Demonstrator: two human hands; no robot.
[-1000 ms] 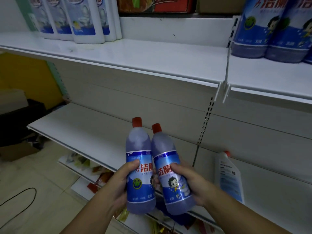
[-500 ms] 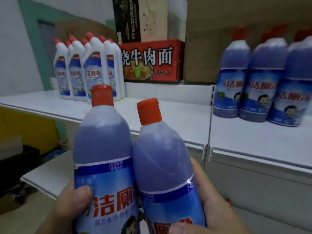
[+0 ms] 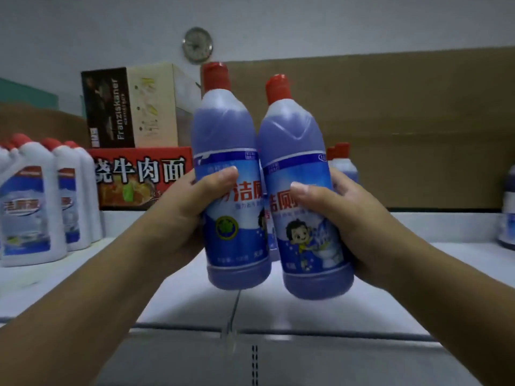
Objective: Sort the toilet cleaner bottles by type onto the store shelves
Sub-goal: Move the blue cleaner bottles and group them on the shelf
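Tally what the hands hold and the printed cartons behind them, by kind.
Red-capped purple plastic bottles: 2, left bottle in the left hand, right bottle in the right hand.
Printed cardboard cartons: 2, black-and-cream carton, red noodle carton.
Total: 4.

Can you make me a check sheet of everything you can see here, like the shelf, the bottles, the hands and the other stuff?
Surface: white shelf, mostly bare in the middle.
Job's things: two blue bottles, red caps, held side by side above the shelf, left bottle and right bottle; white bottles grouped at left; more blue bottles behind.
Clutter: noodle box, dark carton.
Grips: left hand and right hand each wrap one bottle.
Cables: nothing seen.
Surroundings: wall clock, brown cardboard.
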